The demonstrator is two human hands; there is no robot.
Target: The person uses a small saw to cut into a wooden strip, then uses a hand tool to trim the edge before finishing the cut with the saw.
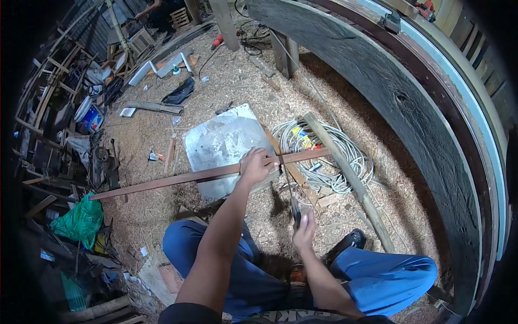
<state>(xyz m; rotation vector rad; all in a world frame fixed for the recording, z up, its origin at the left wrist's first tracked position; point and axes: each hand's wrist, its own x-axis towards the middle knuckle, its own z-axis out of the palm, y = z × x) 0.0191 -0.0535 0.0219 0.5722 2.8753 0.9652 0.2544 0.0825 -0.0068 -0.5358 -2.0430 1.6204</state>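
A long reddish-brown wooden strip (178,180) runs across the view from lower left to the middle right. My left hand (254,164) is closed around it, a little left of where the handsaw meets the wood. In my right hand (305,229) is the dark handle of a handsaw (292,197). Its narrow blade points away from me and crosses the strip just right of my left hand. Beneath the strip lies a worn, whitish metal-looking sheet (221,137). Whether the blade has cut into the wood cannot be made out.
A coil of grey cable (356,167) lies to the right, with a rough pole (350,178) across it. A large dark timber beam (399,97) curves along the right. At left are a green plastic bag (81,221) and piled scraps. Shavings cover the ground; another person (159,13) is far back.
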